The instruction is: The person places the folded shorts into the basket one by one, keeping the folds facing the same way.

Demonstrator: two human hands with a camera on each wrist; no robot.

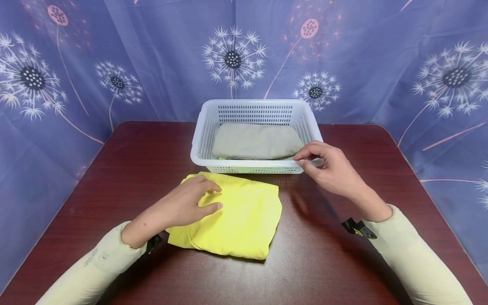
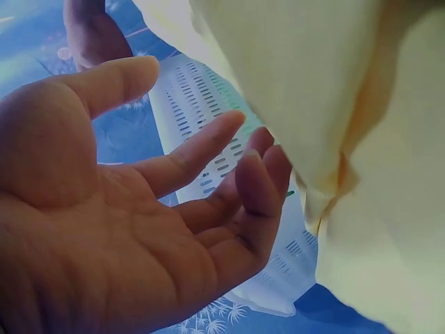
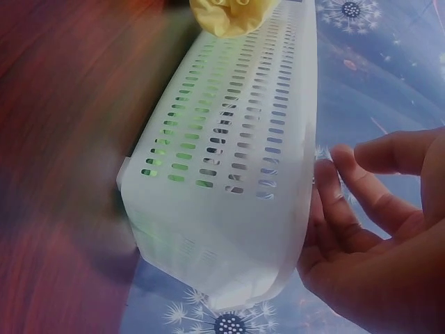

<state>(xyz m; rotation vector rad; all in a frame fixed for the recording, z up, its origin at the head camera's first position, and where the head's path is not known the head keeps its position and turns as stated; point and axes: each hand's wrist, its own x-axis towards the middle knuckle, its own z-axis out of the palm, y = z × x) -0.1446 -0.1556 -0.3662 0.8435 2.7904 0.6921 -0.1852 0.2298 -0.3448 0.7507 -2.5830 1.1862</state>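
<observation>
A folded yellow cloth [image 1: 244, 216] lies on the table in front of a white plastic basket [image 1: 248, 162]. My left hand [image 1: 192, 203] is over the cloth's left part, its fingers loosely bent and the thumb apart from them. In the left wrist view, nothing lies between the fingers of the left hand [image 2: 160, 202], and the pale yellow cloth [image 2: 375, 209] is beside its fingertips. At the basket's front right corner is my right hand [image 1: 329, 167], fingers loosely bent by the rim. The right wrist view shows no thing pinched by the right hand [image 3: 375, 229]; some fingers are partly hidden behind the basket [image 3: 229, 229].
Inside the basket lies a folded grey cloth [image 1: 257, 140], with something bright green showing through the front holes. The dark red wooden table [image 1: 152, 152] stands against a blue curtain [image 1: 167, 55] with a dandelion print.
</observation>
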